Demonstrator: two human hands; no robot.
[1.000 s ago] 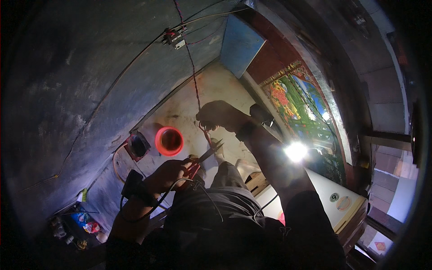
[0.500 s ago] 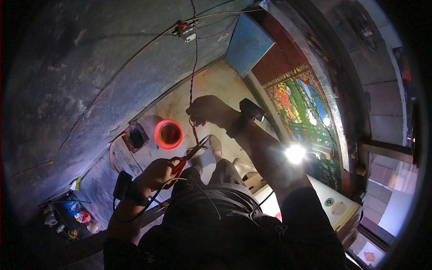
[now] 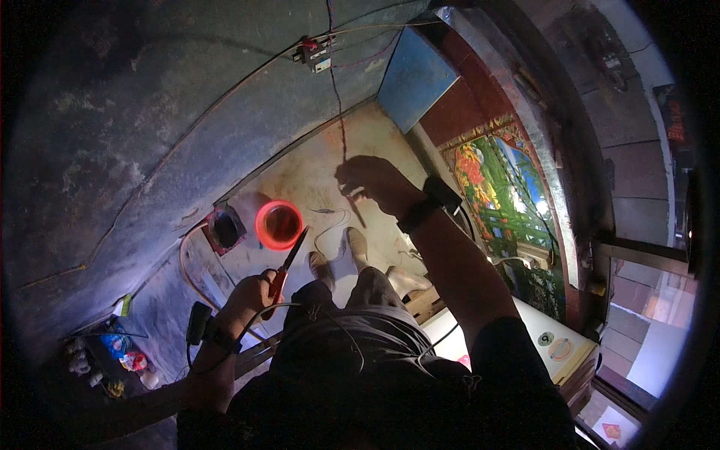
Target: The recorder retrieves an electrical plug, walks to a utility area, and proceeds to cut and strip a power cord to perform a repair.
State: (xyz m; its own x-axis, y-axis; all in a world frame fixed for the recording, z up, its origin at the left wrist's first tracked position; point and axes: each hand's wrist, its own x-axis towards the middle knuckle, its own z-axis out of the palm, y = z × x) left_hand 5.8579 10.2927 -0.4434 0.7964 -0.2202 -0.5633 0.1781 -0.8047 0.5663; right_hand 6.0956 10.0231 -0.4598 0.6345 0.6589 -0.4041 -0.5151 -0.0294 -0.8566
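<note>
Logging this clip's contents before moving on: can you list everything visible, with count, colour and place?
hanging wire: one, dark reddish, running down the wall to the right hand
wall fitting: one, pale with red wires, high on the grey wall
red bowl: one, glowing red, on the floor
blue panel: one, blue, against the wall, upper right
painted picture: one, green and multicoloured, at right
scissors: one, red-handled, in the left hand
shoes: two, pale, on the floor
left hand: gripping the scissors
right hand: raised, pinching the wire
</note>
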